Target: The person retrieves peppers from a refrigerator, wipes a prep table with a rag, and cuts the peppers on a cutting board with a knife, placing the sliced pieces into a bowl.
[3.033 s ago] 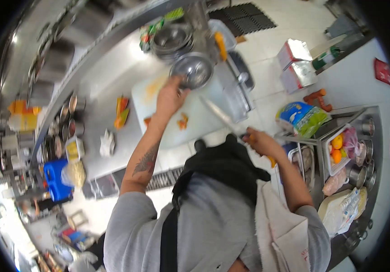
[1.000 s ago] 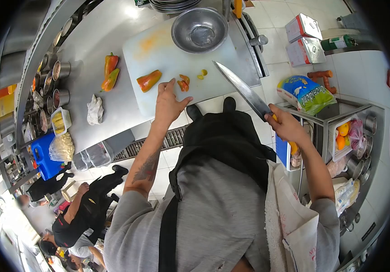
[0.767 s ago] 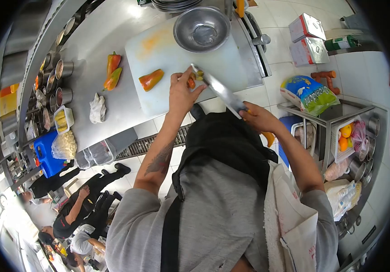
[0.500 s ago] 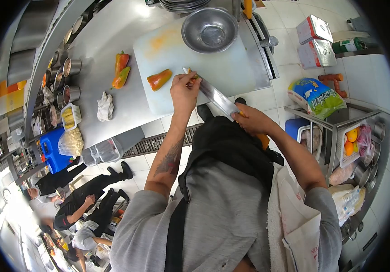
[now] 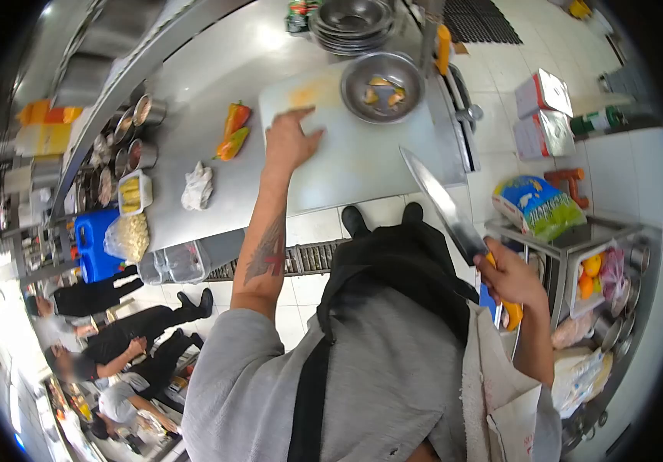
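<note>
My left hand (image 5: 291, 140) is over the left side of a white cutting board (image 5: 370, 158), fingers and thumb apart; anything beneath its palm is hidden. My right hand (image 5: 510, 276) grips the orange handle of a large knife (image 5: 445, 202), held off the board's near right side with the tip pointing up toward it. A metal bowl (image 5: 349, 104) sits on the board's far right part, with a few small pepper scraps (image 5: 396, 97) inside. Two orange-green peppers (image 5: 236, 118) lie on the steel counter left of the board.
A crumpled white cloth (image 5: 197, 186) lies on the steel counter (image 5: 181, 138). Stacked metal bowls (image 5: 352, 35) stand at the back. Metal containers (image 5: 143, 154) line the left side. A shelf (image 5: 578, 231) with a colourful bag is on the right. Several people stand at lower left.
My hands have separated: the left moved up-left over the pepper's spot, the right swung the knife out to the right. Scraps now lie in the previously bare bowl.
</note>
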`<state>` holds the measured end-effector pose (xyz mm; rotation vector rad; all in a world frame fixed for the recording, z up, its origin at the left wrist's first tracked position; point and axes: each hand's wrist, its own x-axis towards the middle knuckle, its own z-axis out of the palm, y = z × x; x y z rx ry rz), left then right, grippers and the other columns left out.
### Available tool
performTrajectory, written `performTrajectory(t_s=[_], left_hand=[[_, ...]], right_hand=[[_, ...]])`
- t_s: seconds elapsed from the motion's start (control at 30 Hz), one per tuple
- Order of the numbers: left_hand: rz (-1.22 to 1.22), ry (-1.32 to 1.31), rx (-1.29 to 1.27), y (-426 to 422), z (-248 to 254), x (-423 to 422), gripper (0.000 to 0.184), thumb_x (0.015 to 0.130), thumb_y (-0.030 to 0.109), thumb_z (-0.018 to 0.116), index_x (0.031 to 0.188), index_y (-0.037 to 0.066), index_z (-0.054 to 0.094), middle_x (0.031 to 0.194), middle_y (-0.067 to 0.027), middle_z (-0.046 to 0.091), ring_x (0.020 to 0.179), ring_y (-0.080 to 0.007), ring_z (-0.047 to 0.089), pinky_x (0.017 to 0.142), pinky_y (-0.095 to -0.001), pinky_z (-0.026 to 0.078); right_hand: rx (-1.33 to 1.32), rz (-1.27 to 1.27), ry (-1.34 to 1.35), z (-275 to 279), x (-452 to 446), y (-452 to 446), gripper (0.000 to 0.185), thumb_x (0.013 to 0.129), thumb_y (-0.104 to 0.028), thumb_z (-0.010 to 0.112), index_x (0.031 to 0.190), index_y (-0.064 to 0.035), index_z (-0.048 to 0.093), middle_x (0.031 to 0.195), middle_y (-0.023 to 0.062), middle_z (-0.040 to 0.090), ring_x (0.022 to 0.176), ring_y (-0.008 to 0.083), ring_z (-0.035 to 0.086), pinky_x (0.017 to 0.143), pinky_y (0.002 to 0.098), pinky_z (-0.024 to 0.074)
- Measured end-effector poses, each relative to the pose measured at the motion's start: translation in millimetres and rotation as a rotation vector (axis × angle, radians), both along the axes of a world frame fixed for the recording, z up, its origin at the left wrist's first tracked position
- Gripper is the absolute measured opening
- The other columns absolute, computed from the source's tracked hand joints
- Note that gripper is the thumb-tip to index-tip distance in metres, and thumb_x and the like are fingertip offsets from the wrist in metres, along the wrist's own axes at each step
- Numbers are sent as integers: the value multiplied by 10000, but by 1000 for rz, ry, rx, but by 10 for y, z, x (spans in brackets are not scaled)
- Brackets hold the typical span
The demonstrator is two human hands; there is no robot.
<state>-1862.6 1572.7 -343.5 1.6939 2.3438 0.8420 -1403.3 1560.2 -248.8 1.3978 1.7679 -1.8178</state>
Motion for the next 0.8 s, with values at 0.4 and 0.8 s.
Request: performTrajectory(t_s=[0.4, 0.8], left_hand=[[109, -492, 254, -595, -430, 317, 496, 768, 229, 846, 1185, 52, 645, 1057, -163, 731, 999, -367, 705, 897, -450, 557], [463, -704, 419, -1265, -625, 488, 613, 789, 75, 831, 1376, 80, 656, 1393, -175, 657, 1014, -300, 764, 893, -354, 600]], right_hand=[[539, 349, 155, -650, -1021, 223, 336, 1050, -189, 590, 1308, -22, 452, 719, 196, 650, 580, 326, 679, 552, 454, 525], [958, 567, 209, -1160, -1020, 692, 411, 1084, -215, 530, 1408, 13, 422, 885, 273, 651, 677, 366, 698, 641, 475, 545]])
